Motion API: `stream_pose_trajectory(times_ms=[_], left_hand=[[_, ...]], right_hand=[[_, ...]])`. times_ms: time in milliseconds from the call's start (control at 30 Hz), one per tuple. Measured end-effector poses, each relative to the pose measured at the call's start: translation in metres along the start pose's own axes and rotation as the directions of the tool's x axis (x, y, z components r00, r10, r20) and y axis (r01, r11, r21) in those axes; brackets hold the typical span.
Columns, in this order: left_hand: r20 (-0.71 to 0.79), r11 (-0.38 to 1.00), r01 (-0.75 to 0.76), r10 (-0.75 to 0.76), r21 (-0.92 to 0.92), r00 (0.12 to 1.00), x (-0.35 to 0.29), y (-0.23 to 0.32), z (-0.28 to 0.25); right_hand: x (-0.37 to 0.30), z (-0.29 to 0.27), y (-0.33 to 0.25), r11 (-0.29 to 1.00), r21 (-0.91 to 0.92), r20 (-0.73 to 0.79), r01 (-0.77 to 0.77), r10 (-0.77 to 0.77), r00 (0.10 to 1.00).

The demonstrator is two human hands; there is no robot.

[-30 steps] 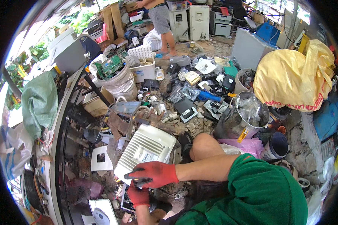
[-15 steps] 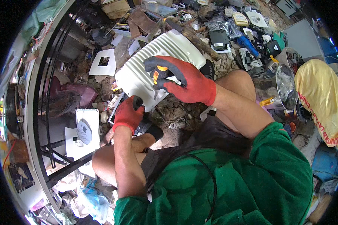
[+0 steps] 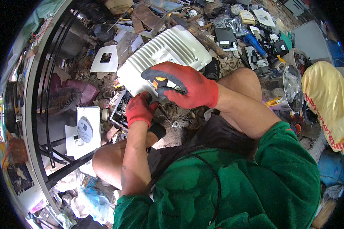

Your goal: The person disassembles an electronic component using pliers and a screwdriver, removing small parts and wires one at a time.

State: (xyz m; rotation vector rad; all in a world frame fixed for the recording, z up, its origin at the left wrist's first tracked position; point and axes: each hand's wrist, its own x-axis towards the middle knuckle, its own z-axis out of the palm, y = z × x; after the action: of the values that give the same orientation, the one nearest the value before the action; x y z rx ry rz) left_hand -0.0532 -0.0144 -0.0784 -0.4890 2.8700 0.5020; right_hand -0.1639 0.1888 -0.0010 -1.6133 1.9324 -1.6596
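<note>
Ribbed white casing worked at its near edge, gloved hands close together

Head view. A pale, ribbed casing (image 3: 172, 49) is seen on the rubble-strewn ground (image 3: 168, 114) in front of the seated person, set at a slant, ribbed face up. Its near edge is partly covered by both hands. In the right hand (image 3: 181, 84), gloved in red and black, a screwdriver (image 3: 155, 83) with a yellow-orange and dark handle is held, fingers curled around it, over the near part of the casing. The shaft is largely hidden; contact of the tip cannot be made out. The left hand (image 3: 141, 108), likewise gloved, is placed at the casing's near left corner, fingers bent; whether the edge is gripped cannot be told.

To the left of the casing, a white plate (image 3: 97, 65) with a square opening is noted. Nearer the person, a white panel (image 3: 91, 147) is overlapped by a grey rounded piece (image 3: 85, 129), beside a black-barred frame (image 3: 37, 114). On the far right, a clear bucket (image 3: 269, 89) is flanked by a yellow sack (image 3: 322, 99). Beyond the casing, a blue cylindrical item (image 3: 255, 45) is scattered among dark parts.
</note>
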Motion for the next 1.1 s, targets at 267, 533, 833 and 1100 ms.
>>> stream_pose_trajectory(times_ms=[267, 533, 833, 1100], left_hand=[[0.043, 1.000, -0.018, 0.018, 0.001, 0.999, 0.004, 0.003, 0.003], [0.028, 0.999, -0.047, 0.046, 0.026, 0.999, -0.001, 0.008, -0.003], [0.066, 0.994, -0.099, 0.096, 0.037, 0.993, 0.005, 0.001, 0.000], [0.087, 0.996, -0.050, 0.044, 0.067, 0.995, -0.002, 0.014, -0.016]], right_hand=[[0.000, -0.001, -0.005, 1.000, -0.015, 0.002, -0.014, 0.014, 1.000], [0.000, 0.007, -0.003, 0.998, -0.016, -0.078, 0.060, -0.061, 0.995], [0.001, 0.006, -0.004, 0.995, -0.089, -0.017, 0.046, -0.048, 0.999], [0.002, 0.010, -0.006, 0.983, -0.138, -0.002, 0.123, -0.124, 0.992]])
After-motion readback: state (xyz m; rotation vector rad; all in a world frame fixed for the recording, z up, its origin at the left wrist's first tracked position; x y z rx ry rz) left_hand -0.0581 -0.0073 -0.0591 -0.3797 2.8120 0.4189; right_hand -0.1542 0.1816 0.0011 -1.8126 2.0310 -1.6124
